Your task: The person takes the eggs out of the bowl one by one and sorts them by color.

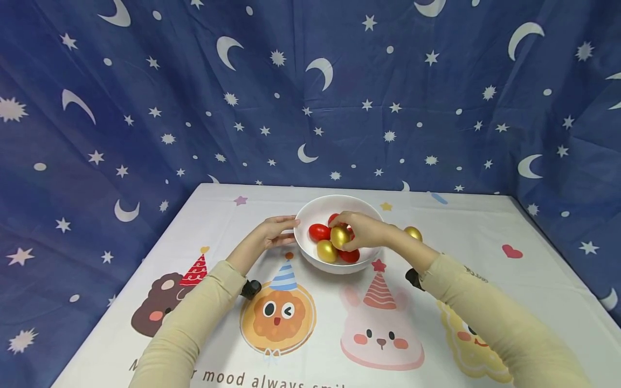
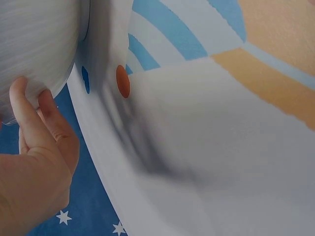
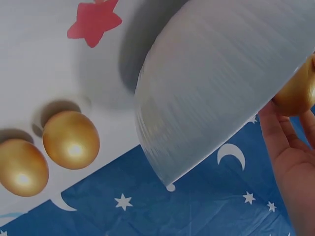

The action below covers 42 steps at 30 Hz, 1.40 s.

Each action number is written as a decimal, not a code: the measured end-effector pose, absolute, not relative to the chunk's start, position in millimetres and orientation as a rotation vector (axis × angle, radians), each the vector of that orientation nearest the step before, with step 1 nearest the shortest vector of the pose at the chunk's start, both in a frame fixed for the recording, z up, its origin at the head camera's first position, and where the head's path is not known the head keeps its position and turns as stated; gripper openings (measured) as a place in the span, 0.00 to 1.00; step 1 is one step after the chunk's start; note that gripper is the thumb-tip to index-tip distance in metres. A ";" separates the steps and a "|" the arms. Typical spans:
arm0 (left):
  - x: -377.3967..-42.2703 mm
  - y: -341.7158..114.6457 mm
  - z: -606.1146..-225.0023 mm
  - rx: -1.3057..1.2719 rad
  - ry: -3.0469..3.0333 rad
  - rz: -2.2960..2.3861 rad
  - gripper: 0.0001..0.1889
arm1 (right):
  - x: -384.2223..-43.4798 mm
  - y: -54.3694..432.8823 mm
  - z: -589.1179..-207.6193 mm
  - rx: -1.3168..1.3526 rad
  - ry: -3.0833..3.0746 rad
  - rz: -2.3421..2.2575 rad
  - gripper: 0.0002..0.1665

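Plainly I read "mood always" on the tablecloth (image 1: 466, 234); the right hand (image 1: 365, 230) pinches a golden egg (image 1: 340, 237) at the mouth of the white bowl (image 1: 335, 268), whose side the left hand (image 1: 271, 231) touches, fingers extended.

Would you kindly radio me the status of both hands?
Left hand touching white bowl. Right hand gripping gold egg over it. Two more gold eggs outside; no obstruction seen.
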<state>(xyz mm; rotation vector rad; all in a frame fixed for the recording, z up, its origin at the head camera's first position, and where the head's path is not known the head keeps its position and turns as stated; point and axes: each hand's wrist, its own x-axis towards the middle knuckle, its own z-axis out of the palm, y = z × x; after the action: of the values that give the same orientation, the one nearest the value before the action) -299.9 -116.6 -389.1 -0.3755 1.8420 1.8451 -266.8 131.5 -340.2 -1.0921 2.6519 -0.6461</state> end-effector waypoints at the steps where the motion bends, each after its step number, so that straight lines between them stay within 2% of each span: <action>1: -300.1 -116.7 -389.3 -0.375 1.842 1.846 0.27 | -265.7 132.2 -340.5 -1.103 2.662 -0.656 0.26; 30: -301.2 -118.1 -389.3 -0.356 1.826 1.842 0.28 | -232.1 148.2 -346.5 -1.087 2.844 -0.807 0.29; 42: -302.4 -118.2 -390.6 -0.365 1.826 1.850 0.27 | -215.3 160.4 -347.2 -0.947 2.907 -0.883 0.33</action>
<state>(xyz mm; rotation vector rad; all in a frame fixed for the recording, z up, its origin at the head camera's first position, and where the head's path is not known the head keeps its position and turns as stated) -302.4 -118.2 -390.6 -0.3651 1.8265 1.8502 -215.3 160.4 -347.2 -0.9472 2.9067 -0.8827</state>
